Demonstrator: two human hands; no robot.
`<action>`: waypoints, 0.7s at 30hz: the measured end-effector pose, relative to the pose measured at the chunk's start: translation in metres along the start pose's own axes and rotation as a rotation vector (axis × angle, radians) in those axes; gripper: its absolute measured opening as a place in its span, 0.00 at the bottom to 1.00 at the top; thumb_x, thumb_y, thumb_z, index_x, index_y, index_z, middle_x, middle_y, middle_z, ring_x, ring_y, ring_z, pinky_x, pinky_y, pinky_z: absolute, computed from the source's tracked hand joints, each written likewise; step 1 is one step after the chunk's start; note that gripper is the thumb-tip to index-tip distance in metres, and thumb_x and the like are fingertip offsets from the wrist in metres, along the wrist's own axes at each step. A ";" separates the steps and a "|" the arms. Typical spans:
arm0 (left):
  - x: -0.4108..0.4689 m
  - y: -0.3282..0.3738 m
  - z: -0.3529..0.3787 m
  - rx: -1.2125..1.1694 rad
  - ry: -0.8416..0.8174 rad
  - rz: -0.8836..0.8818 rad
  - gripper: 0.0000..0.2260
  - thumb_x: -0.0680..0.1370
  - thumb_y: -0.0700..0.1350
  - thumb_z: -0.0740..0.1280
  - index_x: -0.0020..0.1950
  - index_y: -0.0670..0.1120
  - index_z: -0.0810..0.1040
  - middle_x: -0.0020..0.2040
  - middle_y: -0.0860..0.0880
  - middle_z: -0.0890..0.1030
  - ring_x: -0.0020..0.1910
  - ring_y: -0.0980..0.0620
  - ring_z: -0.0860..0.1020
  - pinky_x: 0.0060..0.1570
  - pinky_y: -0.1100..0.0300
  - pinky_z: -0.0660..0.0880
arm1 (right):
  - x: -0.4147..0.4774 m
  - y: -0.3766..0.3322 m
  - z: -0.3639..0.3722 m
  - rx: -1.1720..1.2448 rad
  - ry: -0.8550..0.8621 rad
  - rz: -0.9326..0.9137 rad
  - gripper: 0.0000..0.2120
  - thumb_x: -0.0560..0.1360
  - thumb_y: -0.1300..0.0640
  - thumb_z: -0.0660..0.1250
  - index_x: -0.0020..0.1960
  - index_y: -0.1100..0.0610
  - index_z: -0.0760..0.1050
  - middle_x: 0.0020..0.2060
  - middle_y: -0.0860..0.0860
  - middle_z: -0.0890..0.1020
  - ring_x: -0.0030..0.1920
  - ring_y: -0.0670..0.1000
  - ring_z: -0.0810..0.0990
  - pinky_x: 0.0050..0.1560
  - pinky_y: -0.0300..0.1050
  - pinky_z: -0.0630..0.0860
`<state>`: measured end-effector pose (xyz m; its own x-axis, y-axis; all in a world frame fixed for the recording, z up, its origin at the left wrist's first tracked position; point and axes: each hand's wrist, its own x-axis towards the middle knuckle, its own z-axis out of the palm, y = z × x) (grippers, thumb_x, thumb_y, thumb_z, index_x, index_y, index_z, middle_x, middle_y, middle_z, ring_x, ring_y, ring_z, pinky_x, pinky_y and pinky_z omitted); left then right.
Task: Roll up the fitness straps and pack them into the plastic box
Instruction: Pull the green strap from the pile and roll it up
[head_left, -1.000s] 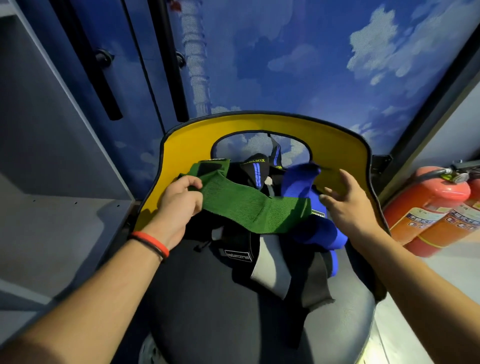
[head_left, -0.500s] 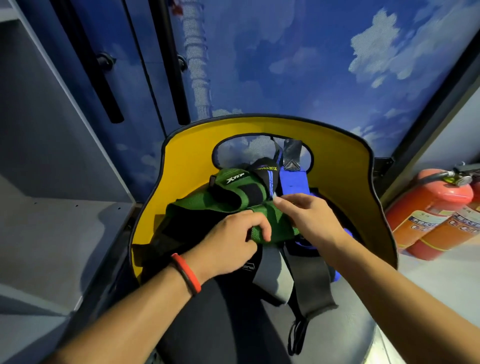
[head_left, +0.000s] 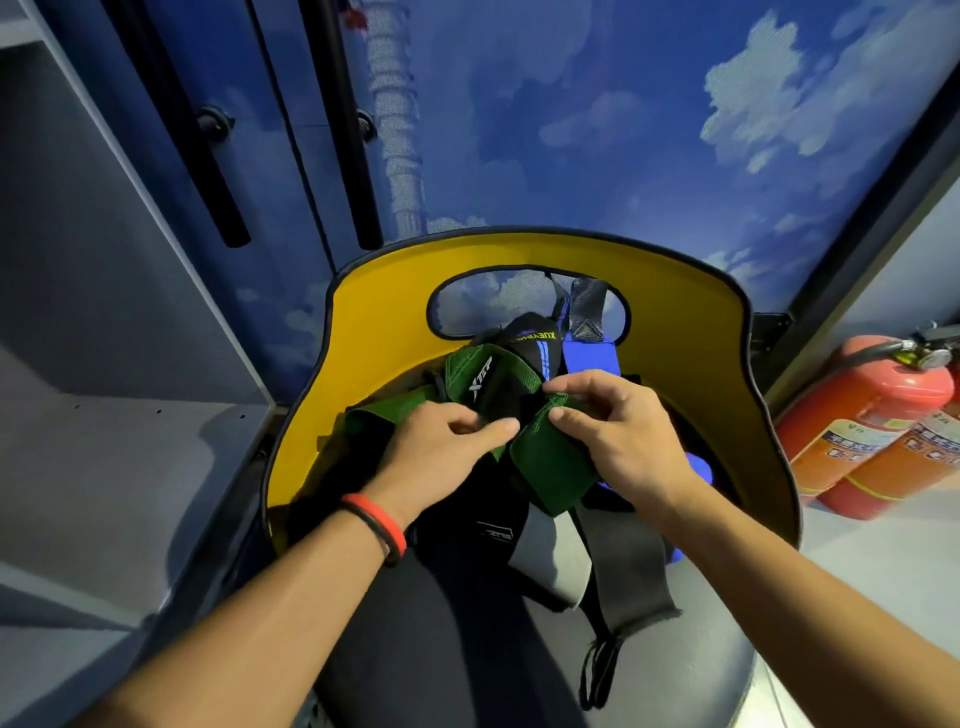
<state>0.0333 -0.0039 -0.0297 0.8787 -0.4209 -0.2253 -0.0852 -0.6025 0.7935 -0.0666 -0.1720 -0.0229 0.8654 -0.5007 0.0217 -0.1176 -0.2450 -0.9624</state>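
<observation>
Left hand (head_left: 441, 452) and right hand (head_left: 623, 441) both pinching green strap (head_left: 550, 462), blue strap (head_left: 589, 358) and black straps (head_left: 628, 566) heaped on yellow-backed chair (head_left: 675, 338)

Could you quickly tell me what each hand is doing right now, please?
Left hand: pinching the green strap.
Right hand: pinching the same green strap.
</observation>
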 end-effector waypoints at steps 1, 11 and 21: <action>0.001 0.000 0.003 -0.122 -0.044 -0.029 0.11 0.73 0.56 0.77 0.47 0.50 0.83 0.46 0.54 0.84 0.46 0.58 0.81 0.48 0.62 0.76 | -0.001 -0.001 0.000 -0.007 0.001 -0.016 0.10 0.76 0.64 0.73 0.50 0.50 0.84 0.38 0.49 0.86 0.39 0.44 0.83 0.44 0.46 0.81; 0.022 0.005 -0.023 -0.343 0.271 0.029 0.07 0.77 0.43 0.75 0.47 0.49 0.77 0.45 0.51 0.82 0.45 0.53 0.80 0.40 0.65 0.73 | -0.002 -0.004 -0.023 0.066 0.085 -0.013 0.10 0.76 0.65 0.74 0.50 0.51 0.85 0.41 0.52 0.86 0.41 0.46 0.82 0.46 0.45 0.79; 0.026 -0.011 -0.046 -0.287 0.331 0.123 0.07 0.80 0.46 0.71 0.56 0.49 0.77 0.50 0.49 0.83 0.49 0.53 0.79 0.44 0.63 0.73 | 0.007 0.016 -0.052 0.325 0.253 0.078 0.15 0.76 0.73 0.67 0.45 0.53 0.76 0.34 0.47 0.79 0.36 0.46 0.76 0.40 0.41 0.72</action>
<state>0.0787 0.0230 -0.0187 0.9770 -0.2101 0.0368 -0.1062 -0.3296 0.9381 -0.0881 -0.2230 -0.0241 0.7085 -0.7051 -0.0275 0.0167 0.0557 -0.9983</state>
